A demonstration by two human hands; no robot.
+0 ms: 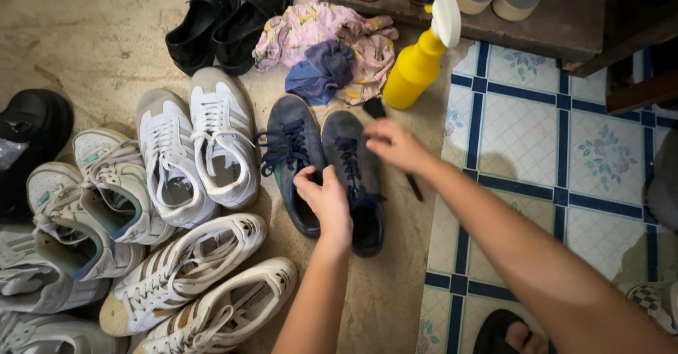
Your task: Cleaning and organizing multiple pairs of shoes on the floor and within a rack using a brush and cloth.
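Spray bottle (417, 64) behind sneaker pair (325, 163)

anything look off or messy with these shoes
Mostly tidy pairs. The navy shoes have loose, untied laces, and crumpled cloths lie heaped behind them by the yellow spray bottle.

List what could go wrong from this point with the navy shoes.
1. The right hand works close to the yellow spray bottle; a backward sweep might tip it.
2. The left hand presses between the navy shoes; their loose laces could snag fingers.
3. White sneakers lie alongside and may get smeared.
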